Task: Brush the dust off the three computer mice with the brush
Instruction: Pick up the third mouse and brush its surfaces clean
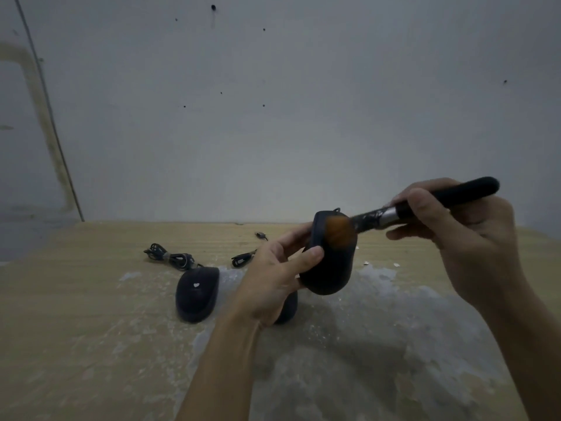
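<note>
Far L on the table, a bundled black cable lies near the back edge. Just in front of it sits the 1st mouse, black, flat on the wood w/ a small pale mark on its top. A 2nd coiled cable lies to the R of that, w/ a plug end further back.

My left hand is raised off the table, fingers and thumb curled round the held mouse: thumb on the near side, fingers wrapped behind. That mouse is lifted clear, tilted up on end, rounded back toward me. Under my L hand a 3rd mouse rests on the table, mostly hidden by wrist and palm; only a dark edge shows.

The brush comes in from the R, orange-brown bristles blurred and pressed on the upper face of the held mouse. Ferrule is silver w/ dark tape wrapped ahead of it; black handle sticks out up and R past my knuckles.

My right hand pinches the brush near the ferrule, thumb and fingers closed round the handle, well above the table.

Tabletop is pale wood w/ whitish scuffed patches and a few white flecks near the back R. Grey wall behind w/ small dark holes.
</note>
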The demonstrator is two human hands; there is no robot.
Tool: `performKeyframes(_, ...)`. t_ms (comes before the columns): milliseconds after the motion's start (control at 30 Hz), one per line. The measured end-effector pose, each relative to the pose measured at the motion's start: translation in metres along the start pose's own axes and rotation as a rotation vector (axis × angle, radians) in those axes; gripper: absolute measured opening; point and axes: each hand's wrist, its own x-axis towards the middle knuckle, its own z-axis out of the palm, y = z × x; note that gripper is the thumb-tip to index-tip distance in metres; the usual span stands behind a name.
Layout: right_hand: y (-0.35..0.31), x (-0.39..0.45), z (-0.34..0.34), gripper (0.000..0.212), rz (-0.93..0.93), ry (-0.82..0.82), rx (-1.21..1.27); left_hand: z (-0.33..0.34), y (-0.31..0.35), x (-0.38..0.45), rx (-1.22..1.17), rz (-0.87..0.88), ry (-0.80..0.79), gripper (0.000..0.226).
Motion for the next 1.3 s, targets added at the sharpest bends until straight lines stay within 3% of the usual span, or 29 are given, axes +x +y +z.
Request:
performKeyframes(100, 0.000, -0.001, 0.002, 0.026, 0.109, -0.105, -0.037, 0.002, -0.001, 0.000, -0.006, 0.017, -0.009, 0.051)
performKeyframes(267, 0.006, 0.000, -0.003, 0.011, 0.039, 0.170, -0.211, 0.000, -0.004, 0.000, 0.039, 0.026, -0.024, 0.048)
performKeyframes(367, 0.003, 0.001, -0.002, 0.019, 0.104, 0.049, 0.012, 0.002, -0.003, 0.001, 0.057, 0.028, -0.035, 0.053)
performKeyframes(433, 0.007, -0.001, -0.002, 0.018, 0.158, 0.008, -0.007, 0.003, -0.004, 0.000, 0.081, 0.025, -0.039, 0.055)
performKeyframes(567, 0.014, 0.000, -0.007, 0.007, 0.112, 0.218, -0.162, 0.000, -0.004, -0.001, 0.102, 0.027, -0.028, 0.050)
performKeyframes(700, 0.010, -0.001, -0.003, 0.021, 0.231, 0.059, 0.145, 0.001, -0.003, 0.000, 0.144, 0.034, -0.032, 0.049)
performKeyframes(767, 0.013, -0.003, 0.000, 0.020, 0.220, 0.051, 0.056, 0.000, -0.003, 0.000, 0.168, 0.029, -0.013, 0.049)
performKeyframes(867, 0.014, -0.002, 0.003, 0.008, 0.082, 0.166, -0.161, -0.001, -0.002, 0.000, 0.196, 0.021, 0.004, 0.047)
performKeyframes(1033, 0.006, -0.005, 0.014, 0.019, 0.139, -0.195, -0.113, 0.002, -0.005, 0.001, 0.246, 0.019, 0.074, 0.046)
performKeyframes(1167, 0.008, -0.003, 0.009, 0.008, -0.071, -0.061, -0.366, 0.005, -0.008, 0.002, 0.221, 0.017, 0.077, 0.046)
performKeyframes(1300, 0.005, -0.003, 0.002, 0.012, -0.040, -0.107, -0.403, 0.009, -0.008, 0.004, 0.174, 0.038, 0.093, 0.046)
